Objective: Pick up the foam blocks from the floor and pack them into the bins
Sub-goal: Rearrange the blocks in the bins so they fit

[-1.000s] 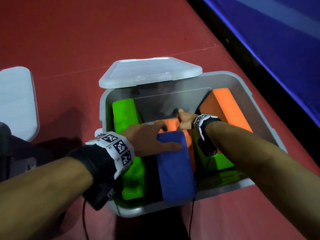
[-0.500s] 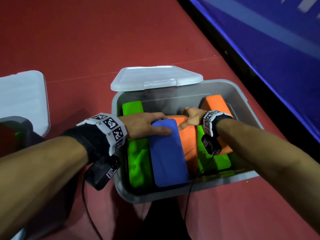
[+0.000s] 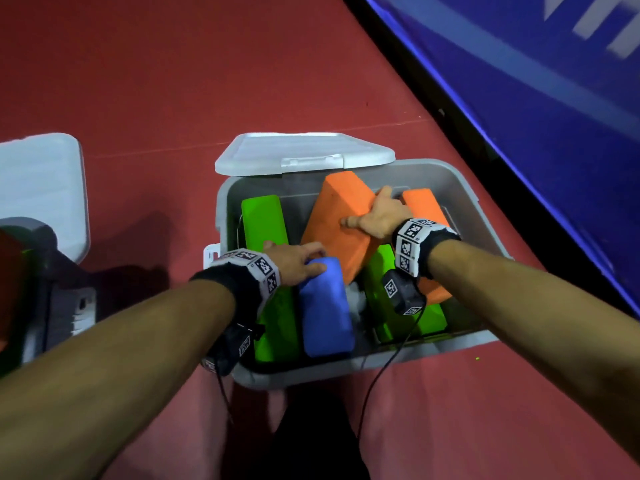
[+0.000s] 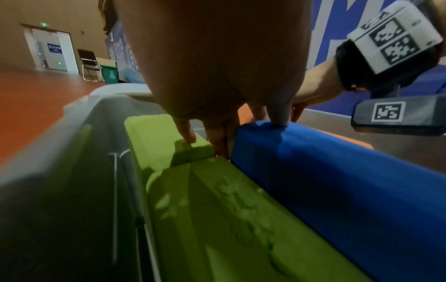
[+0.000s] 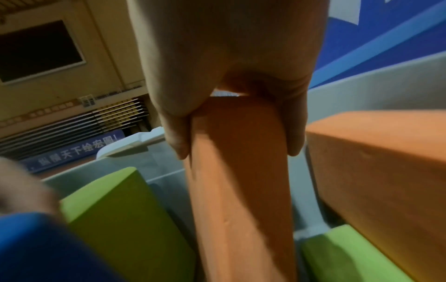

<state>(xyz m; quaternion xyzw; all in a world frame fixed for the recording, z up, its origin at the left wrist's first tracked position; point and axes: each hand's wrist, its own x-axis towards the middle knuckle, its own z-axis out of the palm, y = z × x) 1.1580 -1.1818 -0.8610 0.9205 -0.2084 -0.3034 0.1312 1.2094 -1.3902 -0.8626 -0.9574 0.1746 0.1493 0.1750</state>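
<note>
Right hand grips the tilted orange block; left hand clasps the blue block's end.

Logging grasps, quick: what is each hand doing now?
Left hand: closed, holding the blue block.
Right hand: closed, holding the tilted orange block.
</note>
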